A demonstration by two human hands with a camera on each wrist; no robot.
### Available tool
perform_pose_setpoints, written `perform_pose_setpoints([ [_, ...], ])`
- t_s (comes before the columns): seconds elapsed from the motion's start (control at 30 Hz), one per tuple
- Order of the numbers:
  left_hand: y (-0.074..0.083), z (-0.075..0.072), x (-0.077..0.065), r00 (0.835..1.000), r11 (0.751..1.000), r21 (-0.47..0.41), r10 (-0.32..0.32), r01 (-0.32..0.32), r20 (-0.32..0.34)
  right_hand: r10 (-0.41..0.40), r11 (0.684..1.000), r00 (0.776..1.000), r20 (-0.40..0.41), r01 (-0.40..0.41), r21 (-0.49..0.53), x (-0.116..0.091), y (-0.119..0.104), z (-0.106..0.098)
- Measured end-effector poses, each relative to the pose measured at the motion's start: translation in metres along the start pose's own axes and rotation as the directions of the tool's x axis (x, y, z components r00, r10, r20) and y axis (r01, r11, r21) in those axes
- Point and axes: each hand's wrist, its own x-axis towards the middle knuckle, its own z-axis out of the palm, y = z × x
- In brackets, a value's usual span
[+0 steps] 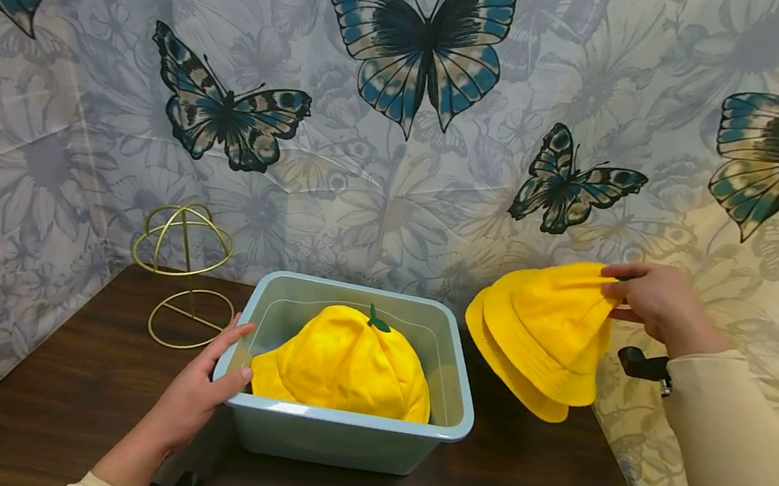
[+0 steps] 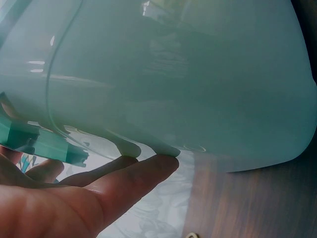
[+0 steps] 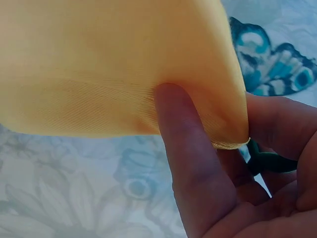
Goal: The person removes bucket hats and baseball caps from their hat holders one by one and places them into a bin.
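On the head feed I see the left hand (image 1: 200, 386) gripping the rim of the bin (image 1: 335, 445), lower centre of the frame, where a yellow hat (image 1: 345, 367) with a green leaf lies inside. Right of centre, the right hand (image 1: 662, 305) pinches the top of two stacked hats (image 1: 555, 320). A gold stand (image 1: 170, 274) sits at left on the table (image 1: 514, 477)

Indoor space, kind unclear, butterfly-print cloth backdrop (image 1: 378, 217), dark wood-grain table (image 1: 513, 485)
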Motion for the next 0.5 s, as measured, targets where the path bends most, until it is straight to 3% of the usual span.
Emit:
perform_pose_setpoints([
  [0.5, -0.001, 0.0, 0.0, 1.0, 1.0, 0.016, 0.002, -0.002, -0.013, -0.06, 0.971, 0.987, -0.147, 0.023, -0.239, -0.022, -0.024, -0.033],
])
